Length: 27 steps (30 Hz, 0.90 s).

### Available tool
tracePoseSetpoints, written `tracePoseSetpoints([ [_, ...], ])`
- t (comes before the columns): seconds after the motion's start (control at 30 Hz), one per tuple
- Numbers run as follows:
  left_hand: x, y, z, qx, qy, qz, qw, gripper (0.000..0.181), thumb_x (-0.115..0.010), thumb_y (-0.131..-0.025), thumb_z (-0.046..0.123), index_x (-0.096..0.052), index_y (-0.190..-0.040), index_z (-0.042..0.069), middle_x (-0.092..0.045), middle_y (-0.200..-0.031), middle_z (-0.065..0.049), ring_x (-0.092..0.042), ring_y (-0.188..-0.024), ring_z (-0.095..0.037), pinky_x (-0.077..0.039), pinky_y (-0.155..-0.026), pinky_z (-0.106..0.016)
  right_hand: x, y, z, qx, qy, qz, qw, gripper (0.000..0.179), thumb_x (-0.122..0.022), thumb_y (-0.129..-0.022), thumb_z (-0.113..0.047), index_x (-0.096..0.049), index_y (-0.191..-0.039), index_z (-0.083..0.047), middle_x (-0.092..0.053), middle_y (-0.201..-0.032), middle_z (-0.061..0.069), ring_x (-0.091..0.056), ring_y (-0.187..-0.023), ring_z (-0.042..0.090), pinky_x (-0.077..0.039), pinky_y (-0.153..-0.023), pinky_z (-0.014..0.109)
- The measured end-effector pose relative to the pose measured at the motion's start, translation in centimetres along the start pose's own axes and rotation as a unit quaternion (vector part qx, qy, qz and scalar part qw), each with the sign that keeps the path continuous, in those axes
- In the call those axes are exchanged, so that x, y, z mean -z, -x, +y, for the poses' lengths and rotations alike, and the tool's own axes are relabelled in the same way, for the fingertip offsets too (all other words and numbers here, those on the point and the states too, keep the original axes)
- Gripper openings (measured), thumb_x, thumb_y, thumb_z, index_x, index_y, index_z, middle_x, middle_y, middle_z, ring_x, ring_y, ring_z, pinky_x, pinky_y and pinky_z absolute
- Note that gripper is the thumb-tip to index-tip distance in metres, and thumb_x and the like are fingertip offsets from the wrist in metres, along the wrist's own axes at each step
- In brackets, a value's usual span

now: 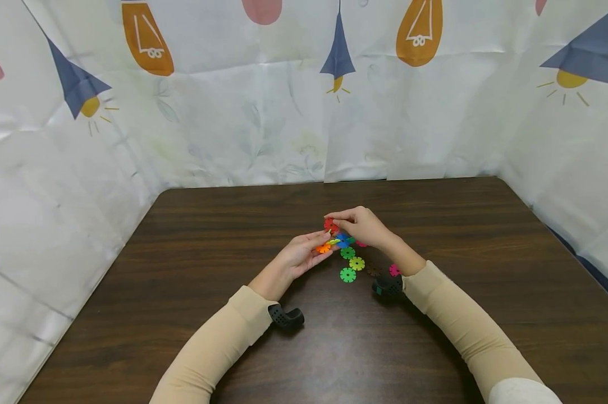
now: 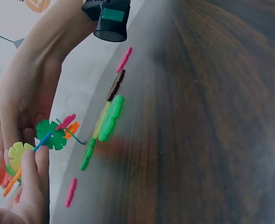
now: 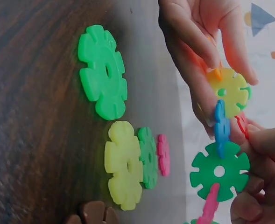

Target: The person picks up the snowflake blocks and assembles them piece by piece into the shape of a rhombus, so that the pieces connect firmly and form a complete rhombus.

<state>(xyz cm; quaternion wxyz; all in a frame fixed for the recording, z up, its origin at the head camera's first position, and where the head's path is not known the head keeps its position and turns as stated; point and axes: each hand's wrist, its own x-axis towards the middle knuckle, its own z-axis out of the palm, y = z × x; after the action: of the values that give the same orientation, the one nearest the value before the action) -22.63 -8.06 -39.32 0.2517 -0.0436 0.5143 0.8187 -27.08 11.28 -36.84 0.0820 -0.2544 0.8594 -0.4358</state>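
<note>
left hand (image 1: 301,256), pinched closed, holds a multicoloured chain of notched plastic discs (image 1: 342,241) above the dark wooden bench (image 1: 223,235); right hand (image 1: 366,227) pinches a red notched plastic disc (image 1: 329,225), probably best pressed slot to slot.

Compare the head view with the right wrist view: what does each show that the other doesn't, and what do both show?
Head view only: beige sleeves, the brown tabletop's far edge, and a loose pink flower disc near the right cuff.

Right wrist view only: the centre hole of the dark green flower disc.

Both: left hand, right hand, red flower disc, loose yellow flower disc.
</note>
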Motion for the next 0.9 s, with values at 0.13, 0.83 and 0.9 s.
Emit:
tracePoseSetpoints([
  [0.13,-0.25,-0.14,-0.16,-0.003,-0.019,0.008,0.9998,0.044,-0.047,-0.109,0.006,-0.041,-0.150,-0.009,-0.056,-0.136,-0.019,-0.071,-0.090,-0.013,-0.056,-0.082,-0.022,-0.13,0.10,0.21,-0.010,-0.009,0.007,0.9999,0.030,-0.061,-0.105,-0.015,-0.070,-0.132,-0.004,-0.049,-0.058,-0.001,-0.031,-0.044,0.013,-0.029,-0.047,0.023],
  [0.83,-0.39,-0.44,-0.51,-0.004,-0.031,0.008,0.9995,0.043,-0.052,-0.107,0.005,-0.048,-0.149,-0.002,-0.059,-0.132,-0.014,-0.068,-0.099,-0.018,-0.053,-0.096,-0.036,0.04,0.19,-0.33,-0.005,0.040,0.000,0.9992,0.027,-0.062,-0.104,-0.013,-0.073,-0.128,-0.007,-0.056,-0.060,0.006,-0.029,-0.042,0.013,-0.027,-0.045,0.023],
  [0.9,-0.37,-0.44,-0.45,-0.003,-0.024,0.011,0.9996,0.044,-0.052,-0.107,0.004,-0.046,-0.150,-0.002,-0.056,-0.134,-0.015,-0.067,-0.103,-0.021,-0.050,-0.101,-0.039,0.20,0.09,-0.45,0.020,0.062,-0.001,0.9979,0.027,-0.062,-0.104,-0.012,-0.073,-0.128,-0.006,-0.048,-0.052,0.001,-0.027,-0.040,0.012,-0.026,-0.044,0.023],
])
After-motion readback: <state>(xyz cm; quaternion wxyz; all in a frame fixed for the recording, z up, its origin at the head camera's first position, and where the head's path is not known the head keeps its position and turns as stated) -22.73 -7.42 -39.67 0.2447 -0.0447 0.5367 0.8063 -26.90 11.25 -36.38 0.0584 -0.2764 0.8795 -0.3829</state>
